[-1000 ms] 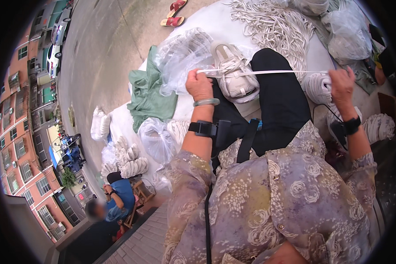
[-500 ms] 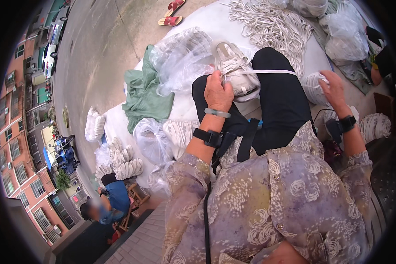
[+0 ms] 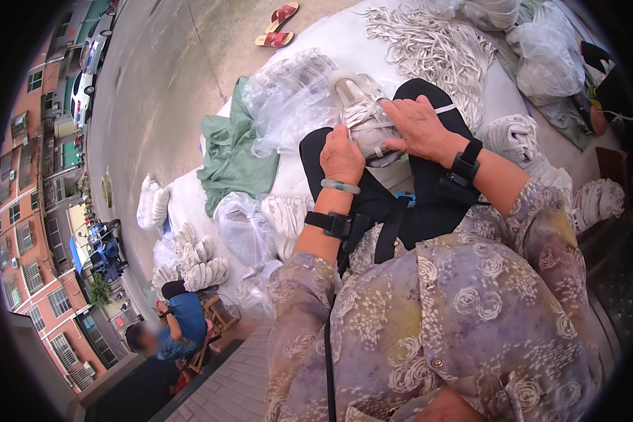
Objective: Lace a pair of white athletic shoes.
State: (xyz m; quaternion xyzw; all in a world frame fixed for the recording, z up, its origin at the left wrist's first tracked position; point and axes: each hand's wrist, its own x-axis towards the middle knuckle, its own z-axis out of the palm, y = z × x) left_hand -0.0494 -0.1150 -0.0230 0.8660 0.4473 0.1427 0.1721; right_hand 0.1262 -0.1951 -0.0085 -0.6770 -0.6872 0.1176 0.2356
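One off-white sneaker [image 3: 370, 136], pale laces [image 3: 359, 112] crossing it, right fingers [image 3: 403, 112] spread apart, left fingers [image 3: 339, 138] curled, grip unclear.

On concrete [image 3: 169, 77] toward the top, a pair of red-strapped slide sandals [image 3: 274, 39], just beyond a white groundsheet [image 3: 344, 35] bearing a crumpled green cloth [image 3: 231, 158] and a knotted translucent plastic bag [image 3: 240, 228]. At lower left, a co-worker [image 3: 186, 320] in blue on a wooden seat [image 3: 219, 318]. Farther off, a white car [image 3: 82, 98], a blue vehicle [image 3: 107, 251] and an orange building [image 3: 32, 239] with barred windows.
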